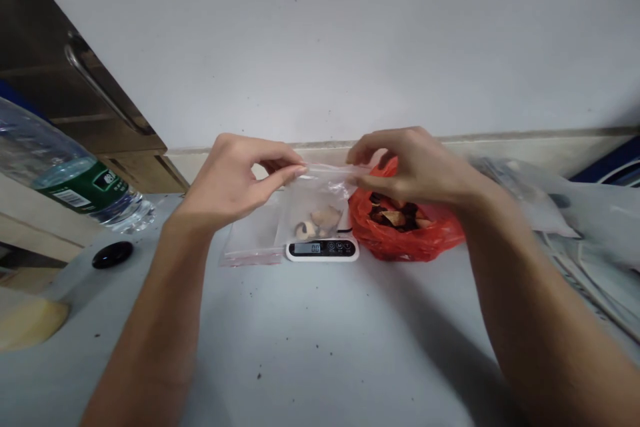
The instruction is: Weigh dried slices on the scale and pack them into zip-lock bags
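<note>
A clear zip-lock bag (310, 197) with a few pale, brownish dried slices inside stands over a small white digital scale (323, 258), whose display reads 0.0. My left hand (245, 177) pinches the bag's top left corner between thumb and fingers. At the top right corner, my right hand (405, 163) has its thumb and bent fingers around the bag's edge; the exact contact is partly blurred. Flat empty zip-lock bags (253, 233) lie left of the scale. To its right sits an open red plastic bag (410, 240) holding dark and tan dried pieces, partly below my right hand.
A water bottle (95, 183) with a green label shows tilted at the left, near a black oval object (113, 255). Clear plastic bags (590, 213) and a pale cable (590, 280) lie at the right. A white wall (350, 47) rises behind the table (310, 347).
</note>
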Motion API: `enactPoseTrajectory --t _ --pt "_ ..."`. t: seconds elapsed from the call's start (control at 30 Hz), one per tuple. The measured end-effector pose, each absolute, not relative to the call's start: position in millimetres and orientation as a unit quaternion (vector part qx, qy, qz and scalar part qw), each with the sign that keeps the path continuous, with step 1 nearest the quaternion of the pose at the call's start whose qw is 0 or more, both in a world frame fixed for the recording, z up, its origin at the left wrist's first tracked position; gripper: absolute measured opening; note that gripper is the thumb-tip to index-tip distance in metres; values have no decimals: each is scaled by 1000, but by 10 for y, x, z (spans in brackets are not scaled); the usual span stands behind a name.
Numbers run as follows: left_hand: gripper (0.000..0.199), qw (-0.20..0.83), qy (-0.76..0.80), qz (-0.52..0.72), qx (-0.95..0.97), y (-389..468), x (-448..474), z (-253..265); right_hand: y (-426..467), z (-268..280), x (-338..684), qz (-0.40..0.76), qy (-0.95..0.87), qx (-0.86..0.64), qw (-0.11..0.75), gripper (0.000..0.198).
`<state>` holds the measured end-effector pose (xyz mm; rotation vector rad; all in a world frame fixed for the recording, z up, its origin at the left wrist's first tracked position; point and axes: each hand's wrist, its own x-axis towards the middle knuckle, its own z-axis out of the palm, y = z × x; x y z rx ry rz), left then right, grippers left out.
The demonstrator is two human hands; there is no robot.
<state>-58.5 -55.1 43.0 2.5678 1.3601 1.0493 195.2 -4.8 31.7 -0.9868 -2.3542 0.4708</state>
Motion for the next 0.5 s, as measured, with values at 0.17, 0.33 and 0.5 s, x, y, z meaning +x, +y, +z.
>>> enactPoseTrajectory --t 0.17,0.33,0.5 --pt "16 60 456 408 789 -567 -495 398 -119 284 1731 211 -879 -281 322 27" --pt "12 107 456 385 795 -582 -545 437 -185 293 1649 215 -859 -301 354 20" --pt "16 -28 409 374 832 -596 -465 415 -191 354 1706 272 -872 -342 220 10"
